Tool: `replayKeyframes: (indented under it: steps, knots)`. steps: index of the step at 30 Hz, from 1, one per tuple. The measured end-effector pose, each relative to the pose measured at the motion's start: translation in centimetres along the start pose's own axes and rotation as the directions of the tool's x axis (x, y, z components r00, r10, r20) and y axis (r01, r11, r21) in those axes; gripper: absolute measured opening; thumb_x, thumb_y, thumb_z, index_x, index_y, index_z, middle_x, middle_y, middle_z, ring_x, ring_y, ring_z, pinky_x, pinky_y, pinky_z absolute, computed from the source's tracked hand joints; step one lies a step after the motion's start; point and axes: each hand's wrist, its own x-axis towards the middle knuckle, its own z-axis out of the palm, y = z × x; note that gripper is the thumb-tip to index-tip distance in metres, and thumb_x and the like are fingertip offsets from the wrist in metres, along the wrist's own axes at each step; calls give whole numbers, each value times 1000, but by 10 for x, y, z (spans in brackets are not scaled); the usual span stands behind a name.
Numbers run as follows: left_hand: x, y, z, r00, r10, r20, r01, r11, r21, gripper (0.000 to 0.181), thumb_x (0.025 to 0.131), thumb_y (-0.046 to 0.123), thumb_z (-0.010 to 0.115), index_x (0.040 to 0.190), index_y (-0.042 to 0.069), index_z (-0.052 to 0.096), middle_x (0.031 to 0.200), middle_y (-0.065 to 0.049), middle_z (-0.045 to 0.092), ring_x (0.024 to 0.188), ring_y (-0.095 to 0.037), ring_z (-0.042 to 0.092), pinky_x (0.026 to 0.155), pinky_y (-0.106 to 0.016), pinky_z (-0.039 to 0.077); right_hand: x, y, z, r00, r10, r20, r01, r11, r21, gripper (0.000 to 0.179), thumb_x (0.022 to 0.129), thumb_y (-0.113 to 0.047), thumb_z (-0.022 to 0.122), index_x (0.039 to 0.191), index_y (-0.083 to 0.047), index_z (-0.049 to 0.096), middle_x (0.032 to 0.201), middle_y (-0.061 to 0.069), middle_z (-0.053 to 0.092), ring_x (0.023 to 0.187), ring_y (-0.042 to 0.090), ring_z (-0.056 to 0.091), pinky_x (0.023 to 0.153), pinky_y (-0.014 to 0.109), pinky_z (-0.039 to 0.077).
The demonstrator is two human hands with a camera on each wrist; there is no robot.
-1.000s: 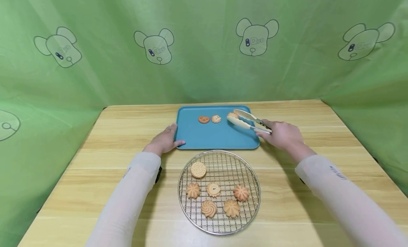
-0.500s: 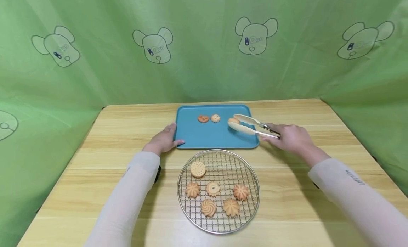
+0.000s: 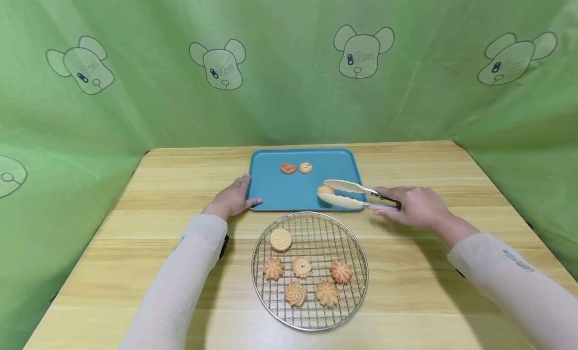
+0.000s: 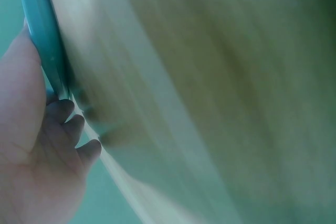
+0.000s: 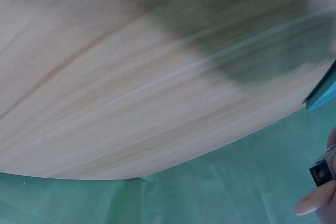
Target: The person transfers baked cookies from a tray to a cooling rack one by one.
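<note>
My right hand (image 3: 414,206) grips tongs (image 3: 361,195) with cream scalloped tips. Between those tips is a round golden cookie (image 3: 324,190), held above the front right part of a blue tray (image 3: 289,195). At the tray's left side, my left hand (image 3: 231,197) holds the edge, its thumb over the front left corner. In the left wrist view, that hand (image 4: 42,129) meets the tray's rim (image 4: 44,30). Farther back on the tray lie a brown pretzel-shaped cookie (image 3: 288,168) and a pale scalloped cookie (image 3: 305,167).
A round wire cooling rack (image 3: 311,317) stands in front of the tray on the wooden table (image 3: 171,189). Several cookies lie on it, among them a round dotted one (image 3: 281,240) and a swirled one (image 3: 295,294). A green curtain (image 3: 289,114) hangs behind and at both sides.
My right hand has drawn the tongs and the pinched cookie from the tray's back right toward its front edge. The left hand stays at the tray's side.
</note>
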Motion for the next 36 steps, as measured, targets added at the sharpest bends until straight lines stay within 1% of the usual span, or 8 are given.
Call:
replayKeyframes:
  steps: [3, 5, 8, 12, 16, 21, 30, 36]
  knots:
    - [1, -1, 1, 1000, -6, 3, 6, 1000, 2, 92, 93, 56, 48, 152, 2, 3, 158, -13, 3, 144, -28, 7, 116, -38, 10, -4, 0, 1, 997, -69, -37, 69, 998, 2, 61, 82, -50, 70, 129, -13, 61, 106, 15, 69, 58, 12, 54, 57, 44, 52]
    - [2, -1, 1, 1000, -7, 1, 7, 1000, 2, 92, 93, 56, 47, 152, 1, 3, 158, -13, 3, 144, -28, 7, 116, -38, 10, -6, 0, 1, 992, -111, -63, 112, 994, 5, 59, 81, -47, 73, 127, -12, 63, 104, 13, 70, 56, 10, 52, 54, 42, 51]
    - [2, -1, 2, 1000, -6, 0, 6, 1000, 4, 91, 93, 55, 48, 152, 1, 3, 158, -13, 4, 144, -29, 7, 116, -38, 10, -10, 0, 0, 981, -165, -99, 166, 986, 2, 58, 78, -44, 76, 125, -11, 64, 104, 12, 70, 62, 14, 60, 54, 42, 52]
    - [1, -1, 1, 1000, 1, -2, -1, 1000, 5, 91, 94, 55, 48, 151, 0, 3, 158, -14, 4, 144, -29, 7, 116, -39, 10, -14, 0, 0, 969, -214, -127, 215, 977, -6, 58, 76, -43, 78, 124, -11, 65, 102, 10, 71, 63, 14, 62, 54, 41, 52]
    - [0, 0, 1, 1000, 5, -3, -5, 1000, 5, 91, 94, 55, 48, 151, 0, 3, 157, -15, 5, 143, -29, 7, 116, -39, 10, -19, 3, -1, 954, -258, -153, 260, 966, -9, 59, 74, -42, 80, 123, -13, 65, 99, 6, 71, 56, 3, 51, 52, 36, 51]
    - [0, 1, 0, 1000, 6, -2, -6, 1000, 7, 91, 94, 55, 48, 151, -1, 3, 157, -15, 5, 143, -29, 7, 116, -38, 10, -23, 8, -3, 922, -336, -194, 340, 940, -9, 61, 70, -39, 82, 123, -14, 65, 96, 4, 72, 56, -3, 45, 50, 31, 50]
    - [0, 1, 0, 1000, 5, -1, -5, 1000, 7, 91, 94, 55, 47, 151, -1, 3, 157, -15, 5, 143, -29, 7, 116, -38, 10, -25, 13, -9, 860, -457, -228, 469, 883, -4, 63, 65, -38, 85, 120, -14, 67, 98, 7, 72, 54, -7, 41, 45, 23, 45]
    - [0, 1, 0, 1000, 1, -1, -1, 1000, 4, 91, 94, 55, 47, 151, 0, 4, 157, -15, 6, 143, -29, 7, 116, -38, 10, -26, 12, -11, 815, -528, -237, 540, 841, -19, 60, 65, -41, 84, 115, -11, 69, 98, 8, 72, 55, -5, 52, 47, 24, 52]
